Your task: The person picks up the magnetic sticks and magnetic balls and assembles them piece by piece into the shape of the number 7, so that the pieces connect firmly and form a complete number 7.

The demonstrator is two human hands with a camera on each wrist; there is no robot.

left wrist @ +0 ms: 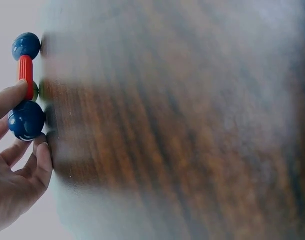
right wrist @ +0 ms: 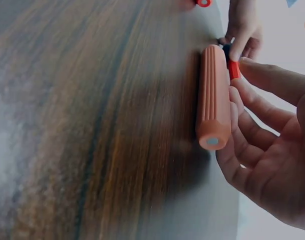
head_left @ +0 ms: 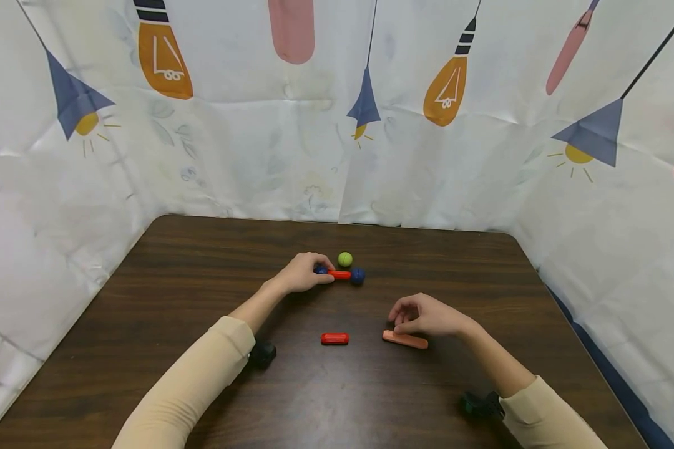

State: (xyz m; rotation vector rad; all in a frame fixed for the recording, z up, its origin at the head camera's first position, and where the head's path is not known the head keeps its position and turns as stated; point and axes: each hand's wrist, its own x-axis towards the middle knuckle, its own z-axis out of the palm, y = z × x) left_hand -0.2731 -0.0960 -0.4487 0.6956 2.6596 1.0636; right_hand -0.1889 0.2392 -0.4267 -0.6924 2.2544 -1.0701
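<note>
My left hand holds one end of a red magnetic rod with a blue ball at each end. In the left wrist view the thumb lies on the rod beside the nearer blue ball, with fingers curled behind that ball. The far blue ball sticks out to the right. Just behind the rod sits a yellow-green ball. My right hand hovers at an orange ribbed rod lying on the table, its fingers loosely bent; no grip on the rod shows.
A shorter red rod lies on the brown wooden table between the two forearms. Behind the table and along its sides hangs a white curtain printed with lamps and bulbs.
</note>
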